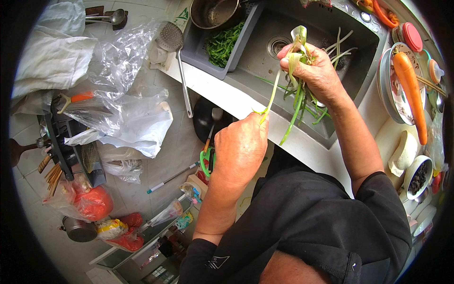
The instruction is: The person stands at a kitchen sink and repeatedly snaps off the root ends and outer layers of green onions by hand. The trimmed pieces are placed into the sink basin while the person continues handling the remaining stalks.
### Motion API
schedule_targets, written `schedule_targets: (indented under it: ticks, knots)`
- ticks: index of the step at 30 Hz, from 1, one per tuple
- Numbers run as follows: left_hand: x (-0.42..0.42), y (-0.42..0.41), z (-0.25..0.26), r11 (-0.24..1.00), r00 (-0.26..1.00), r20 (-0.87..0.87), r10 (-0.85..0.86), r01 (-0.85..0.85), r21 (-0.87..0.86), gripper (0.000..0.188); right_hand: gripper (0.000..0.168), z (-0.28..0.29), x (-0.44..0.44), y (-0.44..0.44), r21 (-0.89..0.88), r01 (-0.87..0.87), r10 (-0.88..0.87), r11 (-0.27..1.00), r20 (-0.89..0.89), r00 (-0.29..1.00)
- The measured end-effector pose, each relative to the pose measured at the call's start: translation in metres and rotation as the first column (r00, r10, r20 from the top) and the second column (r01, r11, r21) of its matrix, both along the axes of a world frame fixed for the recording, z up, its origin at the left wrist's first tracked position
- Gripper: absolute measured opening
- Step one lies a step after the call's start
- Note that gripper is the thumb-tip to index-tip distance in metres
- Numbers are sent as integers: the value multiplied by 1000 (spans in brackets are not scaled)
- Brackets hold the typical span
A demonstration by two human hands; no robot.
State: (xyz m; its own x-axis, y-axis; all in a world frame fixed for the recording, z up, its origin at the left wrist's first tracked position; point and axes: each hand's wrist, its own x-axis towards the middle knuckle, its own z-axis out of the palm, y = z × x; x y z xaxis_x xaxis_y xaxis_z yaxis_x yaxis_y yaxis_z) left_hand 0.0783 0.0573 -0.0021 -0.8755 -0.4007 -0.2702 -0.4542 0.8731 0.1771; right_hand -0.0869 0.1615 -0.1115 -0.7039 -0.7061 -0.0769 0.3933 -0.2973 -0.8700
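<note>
My right hand (pixel 319 72) is closed around a bunch of scallions (pixel 299 96) above the sink, with limp outer leaves over its fingers and green ends hanging down. A thin pale scallion stalk (pixel 273 93) runs from that bunch to my left hand (pixel 243 143), which pinches its yellow-green end in front of the white counter edge. Below my right hand is the grey sink (pixel 257 58) with its round drain (pixel 278 46). Several whitish scallion stalks (pixel 338 48) lie at the sink's far right, and loose green pieces lie under the bunch.
A grey basket (pixel 227 69) holds cut green vegetables (pixel 223 46) and a metal pot (pixel 212 12). The skimmer (pixel 182 76) overhangs the counter edge. At right are a carrot (pixel 409 92) on stacked plates (pixel 385 85) and a bowl of dark food (pixel 418 179). Plastic bags (pixel 131 117) lie left.
</note>
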Motion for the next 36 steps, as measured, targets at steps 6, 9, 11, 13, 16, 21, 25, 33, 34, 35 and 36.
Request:
schedule_targets:
  ticks: [6,9,11,13,16,21,25,33,34,35,36]
  knots:
    - [1,0,-1,1000,1000,-26,-3,2,-24,29,30,-7,-2,0,-95,12,-13,995,-13,1000]
    - [1,2,-3,1000,1000,-19,2,-2,-26,30,33,-3,-3,4,-85,-24,22,996,-25,999]
    - [0,4,-2,1000,998,-51,21,-21,-15,31,34,-2,-5,5,-109,-46,46,993,-3,999]
    - [-1,4,-1,997,997,-56,58,-55,53,34,35,-4,-7,7,-90,-54,51,995,-31,998]
    - [-1,2,2,990,993,33,118,-120,79,44,34,-6,-7,8,-61,-77,74,995,-43,996]
    - [-8,-9,8,977,977,8,211,-211,-32,66,32,-4,-4,6,-37,-58,54,998,-85,995]
    - [-7,-20,13,974,965,-179,191,-209,-87,78,31,3,-1,5,-22,-66,63,998,-104,993]
    - [-19,-11,11,992,984,-178,18,5,128,38,29,17,17,0,-79,-175,178,981,27,984]
    - [-19,-9,8,968,989,-122,78,-46,247,32,29,14,21,-2,-140,-176,189,974,82,979]
    - [-18,-7,5,928,990,-59,131,-101,359,27,30,12,22,-3,-134,-163,172,977,62,983]
    - [-15,-7,-2,926,977,-184,111,-34,377,23,30,9,23,-5,-128,-150,156,980,42,987]
